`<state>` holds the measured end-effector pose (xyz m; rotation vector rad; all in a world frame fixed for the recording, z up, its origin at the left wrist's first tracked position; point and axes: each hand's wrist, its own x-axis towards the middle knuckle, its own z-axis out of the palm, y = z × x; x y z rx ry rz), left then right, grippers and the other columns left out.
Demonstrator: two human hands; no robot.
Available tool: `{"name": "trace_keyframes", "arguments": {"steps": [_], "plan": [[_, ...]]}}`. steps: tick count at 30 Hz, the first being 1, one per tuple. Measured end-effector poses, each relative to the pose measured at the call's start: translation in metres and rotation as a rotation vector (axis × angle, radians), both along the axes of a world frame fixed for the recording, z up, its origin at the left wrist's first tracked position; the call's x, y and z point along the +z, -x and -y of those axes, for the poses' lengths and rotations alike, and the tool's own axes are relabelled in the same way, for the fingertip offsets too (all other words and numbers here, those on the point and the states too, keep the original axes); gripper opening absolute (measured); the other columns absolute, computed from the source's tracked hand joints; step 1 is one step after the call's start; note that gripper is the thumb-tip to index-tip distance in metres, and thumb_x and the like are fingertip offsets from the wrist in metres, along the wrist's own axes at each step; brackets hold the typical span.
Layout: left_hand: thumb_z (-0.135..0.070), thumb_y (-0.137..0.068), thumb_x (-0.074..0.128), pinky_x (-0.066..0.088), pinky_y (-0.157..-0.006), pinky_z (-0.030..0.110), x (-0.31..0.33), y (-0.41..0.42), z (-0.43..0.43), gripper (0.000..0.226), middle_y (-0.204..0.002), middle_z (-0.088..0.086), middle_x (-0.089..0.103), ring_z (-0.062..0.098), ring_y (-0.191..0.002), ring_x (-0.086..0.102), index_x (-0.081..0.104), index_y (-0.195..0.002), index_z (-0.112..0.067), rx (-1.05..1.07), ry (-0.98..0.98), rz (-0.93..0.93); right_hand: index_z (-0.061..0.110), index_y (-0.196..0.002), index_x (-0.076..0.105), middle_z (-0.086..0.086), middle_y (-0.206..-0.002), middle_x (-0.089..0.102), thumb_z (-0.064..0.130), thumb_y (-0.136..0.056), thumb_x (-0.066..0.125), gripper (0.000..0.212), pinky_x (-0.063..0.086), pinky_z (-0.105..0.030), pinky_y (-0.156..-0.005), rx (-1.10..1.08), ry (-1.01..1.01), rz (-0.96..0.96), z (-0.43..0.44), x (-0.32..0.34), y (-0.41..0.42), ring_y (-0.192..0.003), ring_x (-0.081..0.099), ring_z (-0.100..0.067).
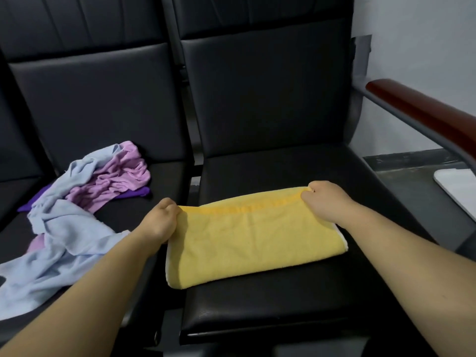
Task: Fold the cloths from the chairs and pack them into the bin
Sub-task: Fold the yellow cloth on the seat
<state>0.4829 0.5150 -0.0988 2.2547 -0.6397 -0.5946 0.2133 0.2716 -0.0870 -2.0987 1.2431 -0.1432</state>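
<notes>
A yellow cloth [252, 235] lies folded over on the right black chair seat [283, 305]. My left hand [161, 220] pinches its far left corner and my right hand [327, 199] pinches its far right corner. On the left chair seat [164, 176] lies a loose heap: a light blue cloth [64, 228], a pink cloth [116, 181] and a purple cloth [136, 193] partly under them. A white corner of what may be the bin [458, 186] shows at the right edge.
A brown wooden armrest [422, 112] on a grey metal frame runs along the right chair. Behind it are a grey floor strip [412, 161] and a pale wall [412, 34]. Black backrests rise behind both seats.
</notes>
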Motion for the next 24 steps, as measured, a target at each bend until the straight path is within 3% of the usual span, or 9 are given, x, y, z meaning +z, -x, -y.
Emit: {"name": "trace_keyframes", "arguments": {"steps": [5, 8, 18, 21, 24], "plan": [[-0.027, -0.107, 0.036, 0.040, -0.071, 0.035, -0.008, -0.005, 0.004, 0.022, -0.093, 0.006, 0.057, 0.019, -0.084, 0.052, 0.053, -0.111, -0.013, 0.005, -0.031, 0.117, 0.012, -0.132, 0.053, -0.001, -0.102, 0.057, 0.028, -0.109, 0.035, 0.033, 0.049, -0.031, -0.063, -0.024, 0.066, -0.124, 0.004, -0.002, -0.011, -0.084, 0.061, -0.017], [-0.027, -0.107, 0.036, 0.037, -0.073, 0.036, -0.011, -0.005, 0.008, 0.021, -0.089, 0.003, 0.054, 0.016, -0.080, 0.049, 0.049, -0.111, -0.011, 0.028, -0.067, 0.179, 0.016, -0.134, 0.054, -0.002, -0.103, 0.060, 0.030, -0.111, 0.032, 0.035, 0.056, -0.034, -0.070, -0.023, 0.112, -0.215, 0.003, -0.003, -0.020, -0.087, 0.065, -0.019], [-0.032, -0.107, 0.037, 0.039, -0.078, 0.037, -0.018, -0.002, 0.023, 0.032, -0.101, 0.009, 0.056, 0.020, -0.082, 0.052, 0.045, -0.124, -0.006, 0.128, -0.139, 0.196, 0.017, -0.113, 0.066, -0.003, -0.090, 0.067, 0.040, -0.110, 0.030, 0.042, 0.054, -0.032, -0.060, -0.117, 0.168, -0.419, 0.002, -0.012, -0.038, -0.076, 0.068, -0.020], [-0.036, -0.106, 0.044, 0.040, -0.075, 0.038, -0.012, -0.001, 0.022, 0.030, -0.089, 0.004, 0.056, 0.016, -0.074, 0.050, 0.044, -0.117, -0.009, 0.106, -0.141, 0.261, 0.017, -0.122, 0.062, -0.002, -0.093, 0.064, 0.050, -0.108, 0.031, 0.048, 0.057, -0.035, -0.066, -0.110, 0.194, -0.394, -0.003, -0.010, -0.034, -0.078, 0.066, -0.019], [-0.040, -0.102, 0.051, 0.043, -0.074, 0.038, -0.001, 0.001, 0.023, 0.033, -0.094, 0.005, 0.058, 0.023, -0.081, 0.055, 0.043, -0.118, -0.011, 0.089, -0.140, 0.346, 0.018, -0.140, 0.048, -0.003, -0.101, 0.059, 0.058, -0.106, 0.031, 0.054, 0.053, -0.036, -0.063, -0.088, 0.268, -0.400, -0.007, -0.003, -0.031, -0.083, 0.062, -0.021]]}}
